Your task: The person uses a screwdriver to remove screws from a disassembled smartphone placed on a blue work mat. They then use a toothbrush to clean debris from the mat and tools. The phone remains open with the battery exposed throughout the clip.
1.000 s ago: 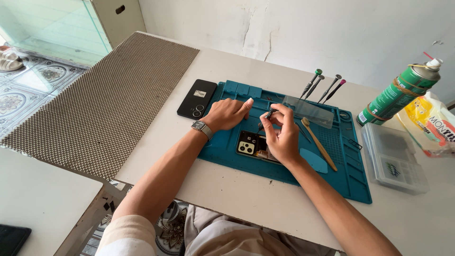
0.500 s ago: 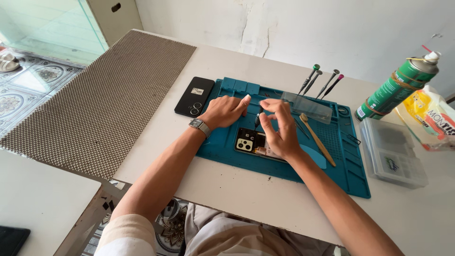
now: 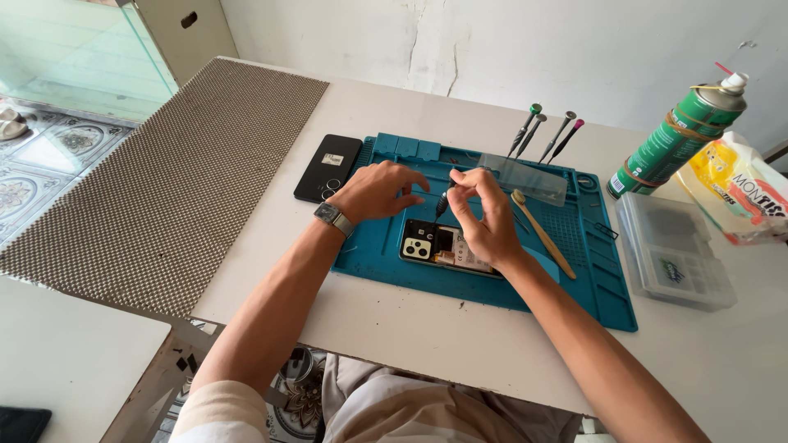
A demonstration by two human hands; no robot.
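An opened phone [image 3: 431, 245] with its back off lies on a blue work mat [image 3: 386, 254]. My right hand [image 3: 486, 215] pinches a small dark screwdriver [image 3: 442, 205] whose tip points down at the phone's upper edge. My left hand [image 3: 379, 190], with a wristwatch, rests palm down on the mat just left of the phone, fingers spread, holding nothing.
A black phone back cover [image 3: 328, 167] lies left of the mat. Several screwdrivers [image 3: 546, 135] stand at the mat's far edge beside a clear strip [image 3: 524, 177]. A wooden-handled brush [image 3: 542, 233], a clear parts box [image 3: 673, 250], a green spray can [image 3: 677, 139] and a yellow bag [image 3: 739, 189] sit right.
My right hand has lifted a little and brought the screwdriver upright over the phone. My left hand has stayed beside the phone. The view has shifted slightly.
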